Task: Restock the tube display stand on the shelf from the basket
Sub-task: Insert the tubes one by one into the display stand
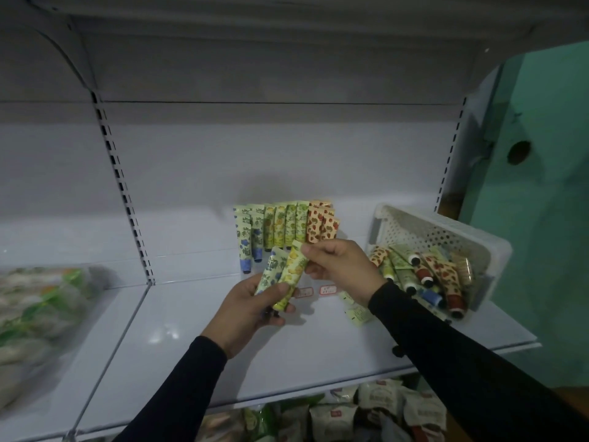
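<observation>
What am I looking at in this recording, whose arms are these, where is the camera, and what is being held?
There is no machine here. A person wears one wide-angle camera on the head, looking forward and down, so the two dark-sleeved arms are their own.

On the white shelf stands a tube display stand with rows of patterned tubes: blue-flowered on its left, yellow-green in the middle, strawberry-print on its right. To the right a white perforated basket lies tipped, with more tubes spilling out.

The left hand holds two tubes, a blue-flowered tube and a yellow pineapple tube. The right hand pinches the top of the yellow one.

Blurred bagged goods lie at the far left.
</observation>
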The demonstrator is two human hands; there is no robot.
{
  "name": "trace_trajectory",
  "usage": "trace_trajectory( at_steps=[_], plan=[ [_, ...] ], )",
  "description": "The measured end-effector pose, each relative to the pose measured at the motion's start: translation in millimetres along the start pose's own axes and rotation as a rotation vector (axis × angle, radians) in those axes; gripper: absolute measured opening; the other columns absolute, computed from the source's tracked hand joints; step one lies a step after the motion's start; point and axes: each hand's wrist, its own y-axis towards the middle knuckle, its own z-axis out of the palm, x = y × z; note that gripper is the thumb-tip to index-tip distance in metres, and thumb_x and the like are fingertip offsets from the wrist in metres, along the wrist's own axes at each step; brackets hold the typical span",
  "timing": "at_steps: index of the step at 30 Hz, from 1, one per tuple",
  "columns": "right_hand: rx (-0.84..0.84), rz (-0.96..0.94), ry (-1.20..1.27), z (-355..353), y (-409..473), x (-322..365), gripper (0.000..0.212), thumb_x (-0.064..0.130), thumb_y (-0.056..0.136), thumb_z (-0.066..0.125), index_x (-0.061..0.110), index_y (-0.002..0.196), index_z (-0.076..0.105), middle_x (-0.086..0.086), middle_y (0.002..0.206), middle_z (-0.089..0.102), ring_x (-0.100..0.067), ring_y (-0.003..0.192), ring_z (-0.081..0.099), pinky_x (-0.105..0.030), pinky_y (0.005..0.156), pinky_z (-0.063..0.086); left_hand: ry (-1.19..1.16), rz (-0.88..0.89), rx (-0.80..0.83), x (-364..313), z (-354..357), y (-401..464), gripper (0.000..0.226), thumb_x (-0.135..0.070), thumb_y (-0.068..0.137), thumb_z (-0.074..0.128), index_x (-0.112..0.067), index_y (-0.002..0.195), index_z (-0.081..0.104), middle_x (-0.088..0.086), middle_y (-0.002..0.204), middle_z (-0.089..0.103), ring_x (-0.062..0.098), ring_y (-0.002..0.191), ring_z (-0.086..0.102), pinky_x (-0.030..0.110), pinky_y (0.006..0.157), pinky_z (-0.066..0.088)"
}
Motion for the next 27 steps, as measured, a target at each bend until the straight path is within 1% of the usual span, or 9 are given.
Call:
trace_trajectory(
  at_steps=[5,11,14,16,19,21,23,25,27],
  plan=[
    [0.003,0.083,0.172,-0.9,-1.5,0.3,0.017,0.020,0.089,0.068,0.003,0.086,0.066,-0.004,0.069,0.060,-0.012,0.064,0.062,-0.018,0.061,0.054,-0.023,-0.020,-0.042,5.2,-4.4,2.5,0.041,-0.022,0.075,0.070,-0.004,0.111,0.064,0.017,0.100,0.071,0.019,0.073,0.068,0.025,0.058,0.056],
    [0.007,0.015,0.089,5.5,3.9,-1.5,0.021,0.015,0.089,0.067,-0.003,0.099,0.070,-0.012,0.088,0.069,-0.014,0.071,0.066,-0.022,0.072,0.058,0.032,-0.012,-0.064,7.7,-13.6,4.6,0.037,-0.024,0.081,0.069,-0.004,0.112,0.065,0.018,0.102,0.072,0.023,0.082,0.069,0.029,0.064,0.058],
    [-0.084,-0.066,0.005,3.1,13.0,-0.2,0.018,0.017,0.089,0.068,0.002,0.097,0.073,-0.017,0.091,0.072,-0.018,0.075,0.067,-0.025,0.074,0.059,0.160,0.037,-0.192,9.0,-28.4,5.2,0.020,-0.022,0.092,0.064,-0.006,0.103,0.068,0.011,0.090,0.075,0.022,0.076,0.068,0.033,0.064,0.055],
    [-0.172,-0.133,-0.084,-1.2,20.7,1.6,0.016,0.022,0.088,0.069,0.009,0.091,0.076,-0.013,0.084,0.074,-0.019,0.073,0.068,-0.027,0.073,0.059,0.204,0.081,-0.323,10.5,-44.4,5.3,0.015,-0.019,0.094,0.063,-0.005,0.093,0.067,0.005,0.074,0.072,0.019,0.060,0.059,0.028,0.052,0.046],
    [-0.277,-0.198,-0.200,-4.9,33.3,3.8,0.017,0.028,0.088,0.069,0.012,0.086,0.077,-0.010,0.074,0.072,-0.015,0.063,0.065,-0.023,0.062,0.056,0.314,0.105,-0.536,16.5,-75.8,8.6,0.022,-0.021,0.093,0.063,-0.009,0.075,0.061,0.001,0.056,0.058,0.017,0.049,0.044,0.024,0.044,0.035],
    [-0.296,-0.215,-0.254,-3.0,42.5,4.6,0.019,0.030,0.089,0.068,0.014,0.085,0.076,-0.009,0.068,0.071,-0.014,0.055,0.061,-0.025,0.056,0.051,0.457,0.104,-0.617,20.1,-92.6,13.0,0.026,-0.029,0.092,0.061,-0.013,0.073,0.059,0.001,0.061,0.059,0.021,0.056,0.047,0.028,0.052,0.038],
    [-0.296,-0.242,-0.363,2.0,53.6,3.7,0.021,0.030,0.092,0.064,0.014,0.086,0.076,-0.005,0.065,0.069,-0.012,0.050,0.057,-0.024,0.056,0.048,0.619,0.083,-0.627,22.2,-99.9,16.4,0.019,-0.031,0.095,0.056,-0.018,0.082,0.061,0.001,0.075,0.064,0.019,0.067,0.055,0.028,0.059,0.040],
    [-0.320,-0.286,-0.471,6.0,62.7,3.3,0.023,0.027,0.093,0.061,0.013,0.083,0.076,0.000,0.067,0.068,-0.010,0.055,0.057,-0.019,0.059,0.047,0.694,0.083,-0.630,24.5,-100.1,18.2,0.013,-0.031,0.097,0.053,-0.022,0.093,0.061,-0.004,0.084,0.064,0.008,0.076,0.056,0.020,0.062,0.037],
    [-0.330,-0.314,-0.528,11.3,71.7,3.7,0.024,0.027,0.093,0.060,0.012,0.085,0.076,0.000,0.073,0.070,-0.011,0.066,0.060,-0.017,0.066,0.045,0.725,0.081,-0.641,26.4,-101.4,20.1,0.017,-0.032,0.098,0.052,-0.020,0.089,0.060,-0.001,0.083,0.065,0.007,0.075,0.055,0.019,0.060,0.036]
  ],
)
